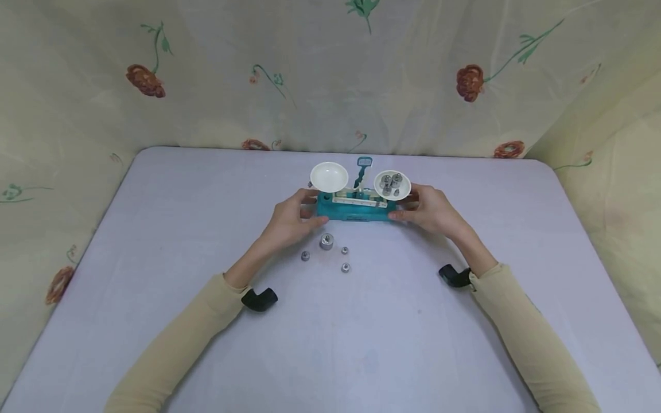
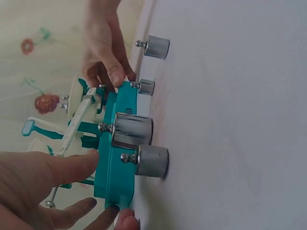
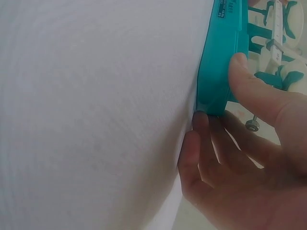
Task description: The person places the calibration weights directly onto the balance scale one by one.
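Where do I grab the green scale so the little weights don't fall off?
I'd hold both ends of its teal base, coming low from left and right, where the left hand and right hand are. The base is a long block; the beam above it is thin, and the right pan carries weights that might tip.
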`<action>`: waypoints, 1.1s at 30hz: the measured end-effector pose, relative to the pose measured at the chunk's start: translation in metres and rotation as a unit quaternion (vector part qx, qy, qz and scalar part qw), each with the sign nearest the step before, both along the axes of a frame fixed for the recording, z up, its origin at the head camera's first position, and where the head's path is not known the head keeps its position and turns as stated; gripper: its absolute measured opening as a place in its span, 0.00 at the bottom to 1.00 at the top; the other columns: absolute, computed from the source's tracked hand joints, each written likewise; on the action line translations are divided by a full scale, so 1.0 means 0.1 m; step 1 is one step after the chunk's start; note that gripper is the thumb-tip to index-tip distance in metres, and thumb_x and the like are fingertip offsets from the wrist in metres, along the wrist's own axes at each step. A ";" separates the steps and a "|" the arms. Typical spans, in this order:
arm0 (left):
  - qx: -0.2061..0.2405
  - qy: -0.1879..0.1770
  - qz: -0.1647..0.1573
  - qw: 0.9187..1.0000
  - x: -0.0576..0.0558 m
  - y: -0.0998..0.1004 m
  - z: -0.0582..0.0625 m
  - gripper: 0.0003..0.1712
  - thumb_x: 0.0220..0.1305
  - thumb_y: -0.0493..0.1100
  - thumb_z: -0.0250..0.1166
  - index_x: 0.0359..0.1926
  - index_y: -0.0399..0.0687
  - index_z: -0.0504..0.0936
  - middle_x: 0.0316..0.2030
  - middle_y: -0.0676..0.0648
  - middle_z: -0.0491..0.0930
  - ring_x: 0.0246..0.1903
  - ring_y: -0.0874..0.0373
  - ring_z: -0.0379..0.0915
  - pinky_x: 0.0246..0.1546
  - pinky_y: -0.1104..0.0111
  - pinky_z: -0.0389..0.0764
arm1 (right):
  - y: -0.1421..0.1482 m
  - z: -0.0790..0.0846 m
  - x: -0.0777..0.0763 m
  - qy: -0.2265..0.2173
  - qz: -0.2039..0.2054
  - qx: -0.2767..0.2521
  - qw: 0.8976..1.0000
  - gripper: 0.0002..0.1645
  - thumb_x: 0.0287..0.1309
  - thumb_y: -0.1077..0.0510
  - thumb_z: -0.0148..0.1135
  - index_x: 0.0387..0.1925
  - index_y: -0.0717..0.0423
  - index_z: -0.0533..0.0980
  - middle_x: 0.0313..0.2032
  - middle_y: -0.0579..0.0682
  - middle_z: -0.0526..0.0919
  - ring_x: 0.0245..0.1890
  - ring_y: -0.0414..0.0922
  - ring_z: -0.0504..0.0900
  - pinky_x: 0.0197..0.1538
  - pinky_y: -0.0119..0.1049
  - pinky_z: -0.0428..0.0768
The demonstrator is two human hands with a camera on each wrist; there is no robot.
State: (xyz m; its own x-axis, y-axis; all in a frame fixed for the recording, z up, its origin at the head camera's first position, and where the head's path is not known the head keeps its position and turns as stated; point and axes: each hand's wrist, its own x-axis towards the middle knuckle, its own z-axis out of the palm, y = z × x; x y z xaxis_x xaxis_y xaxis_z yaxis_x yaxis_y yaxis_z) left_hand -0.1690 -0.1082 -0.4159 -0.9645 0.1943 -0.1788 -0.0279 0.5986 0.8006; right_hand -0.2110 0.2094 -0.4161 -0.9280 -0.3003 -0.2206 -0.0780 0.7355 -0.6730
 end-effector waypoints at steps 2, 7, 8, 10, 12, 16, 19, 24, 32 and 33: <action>-0.015 0.003 -0.003 1.000 0.02 0.01 0.01 0.39 0.75 0.47 0.71 0.80 0.48 0.66 0.77 0.40 0.73 0.68 0.39 0.79 0.65 0.50 0.86 | 0.00 0.00 0.00 0.000 0.000 0.000 1.000 0.43 0.67 0.54 0.76 0.76 0.62 0.69 0.68 0.67 0.81 0.70 0.66 0.80 0.73 0.60 0.80; -0.043 0.018 -0.006 0.999 0.08 0.02 0.05 0.39 0.75 0.49 0.71 0.79 0.48 0.67 0.75 0.40 0.75 0.65 0.40 0.80 0.62 0.49 0.87 | 0.01 0.00 -0.01 0.000 -0.001 0.002 1.000 0.43 0.67 0.54 0.76 0.76 0.62 0.69 0.69 0.67 0.80 0.71 0.66 0.79 0.73 0.60 0.79; -0.049 0.021 -0.008 0.999 0.10 0.02 0.06 0.38 0.75 0.49 0.71 0.79 0.47 0.68 0.75 0.40 0.75 0.65 0.39 0.80 0.62 0.49 0.87 | 0.01 0.00 0.00 0.001 0.000 0.003 1.000 0.43 0.67 0.54 0.76 0.76 0.62 0.69 0.69 0.67 0.80 0.71 0.66 0.79 0.73 0.60 0.79; -0.062 0.027 -0.010 0.998 0.13 0.02 0.09 0.38 0.74 0.50 0.71 0.78 0.46 0.68 0.75 0.39 0.75 0.66 0.39 0.80 0.63 0.48 0.87 | 0.01 0.00 -0.01 0.001 0.001 0.006 1.000 0.43 0.67 0.53 0.76 0.76 0.62 0.69 0.68 0.67 0.80 0.71 0.66 0.80 0.73 0.60 0.79; -0.079 0.036 -0.013 0.996 0.17 0.03 0.11 0.38 0.74 0.50 0.71 0.78 0.45 0.69 0.74 0.39 0.76 0.68 0.39 0.78 0.66 0.47 0.85 | 0.01 -0.01 -0.01 0.002 0.002 0.009 1.000 0.43 0.67 0.53 0.76 0.76 0.62 0.68 0.68 0.67 0.81 0.70 0.67 0.80 0.73 0.60 0.79; -0.110 0.060 -0.017 0.992 0.22 0.05 0.14 0.38 0.73 0.52 0.72 0.77 0.46 0.70 0.73 0.39 0.77 0.71 0.38 0.74 0.71 0.43 0.79 | 0.00 -0.01 -0.01 0.005 0.004 0.012 1.000 0.43 0.67 0.53 0.76 0.76 0.62 0.68 0.67 0.68 0.81 0.70 0.67 0.80 0.73 0.60 0.79; -0.128 0.082 -0.027 0.988 0.27 0.07 0.15 0.38 0.72 0.53 0.73 0.77 0.45 0.72 0.72 0.38 0.78 0.68 0.36 0.76 0.69 0.39 0.77 | 0.00 -0.01 -0.01 0.007 0.004 0.013 1.000 0.43 0.66 0.54 0.76 0.76 0.62 0.69 0.67 0.68 0.81 0.69 0.67 0.81 0.73 0.60 0.80; -0.137 0.115 -0.044 0.983 0.33 0.11 0.19 0.36 0.71 0.53 0.74 0.74 0.46 0.76 0.69 0.36 0.80 0.64 0.34 0.77 0.66 0.35 0.73 | 0.01 -0.01 -0.01 0.010 0.005 0.013 1.000 0.42 0.66 0.54 0.77 0.75 0.63 0.70 0.66 0.68 0.82 0.69 0.66 0.81 0.72 0.60 0.80; -0.173 0.118 -0.051 0.976 0.39 0.16 0.22 0.32 0.70 0.54 0.75 0.71 0.54 0.79 0.68 0.39 0.81 0.62 0.34 0.77 0.59 0.43 0.73 | 0.01 -0.01 -0.01 0.012 0.005 0.013 1.000 0.41 0.66 0.54 0.77 0.74 0.63 0.71 0.66 0.67 0.83 0.68 0.66 0.82 0.72 0.61 0.80; -0.177 0.119 -0.051 0.976 0.40 0.17 0.22 0.32 0.70 0.55 0.75 0.71 0.54 0.80 0.69 0.39 0.81 0.63 0.34 0.76 0.60 0.43 0.73 | 0.01 -0.01 -0.01 0.013 0.004 0.013 1.000 0.41 0.66 0.54 0.77 0.74 0.63 0.71 0.66 0.67 0.83 0.68 0.67 0.82 0.72 0.61 0.80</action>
State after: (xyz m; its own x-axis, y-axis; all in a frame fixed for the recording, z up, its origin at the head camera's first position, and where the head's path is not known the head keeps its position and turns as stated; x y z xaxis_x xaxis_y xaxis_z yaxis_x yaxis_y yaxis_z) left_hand -0.1294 -0.0914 -0.3940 -0.9659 0.2578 -0.0245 0.2079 0.8284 0.5200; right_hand -0.2117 0.2104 -0.4169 -0.9307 -0.3030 -0.2048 -0.1016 0.7521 -0.6511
